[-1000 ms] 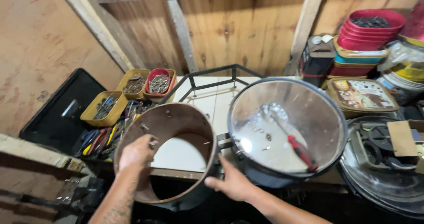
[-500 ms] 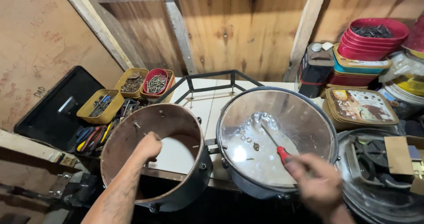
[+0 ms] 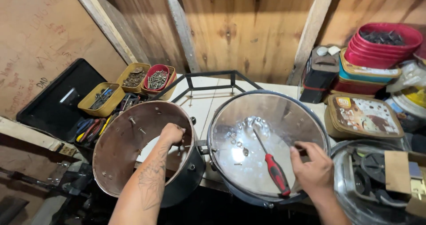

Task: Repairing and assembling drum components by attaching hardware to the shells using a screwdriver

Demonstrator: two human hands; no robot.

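A wooden plank wall (image 3: 248, 30) backs a cluttered white worktop (image 3: 208, 101). On it sit two drums side by side, nearly touching: an open drum shell (image 3: 120, 163) on the left, brown inside, with bolts poking through its wall, and a drum with a clear head (image 3: 266, 140) on the right. A black metal frame (image 3: 208, 81) stands behind them. To the far right are stacked red tubs (image 3: 377, 47) above a brown lidded tub (image 3: 364, 116); to the left an open black case (image 3: 53, 103) and yellow trays (image 3: 100, 98) of screws and tools.

The left hand (image 3: 171, 134) reaches down inside the shell, fingers curled shut against its far wall — what it pinches cannot be told. The right hand (image 3: 313, 167) hovers over the clear head's right edge, fingers loosely spread, holding nothing visible. A red-handled screwdriver (image 3: 273, 167) lies on the head just beside that hand, tip pointing away, with small washers and nuts (image 3: 237, 140) scattered near its shaft
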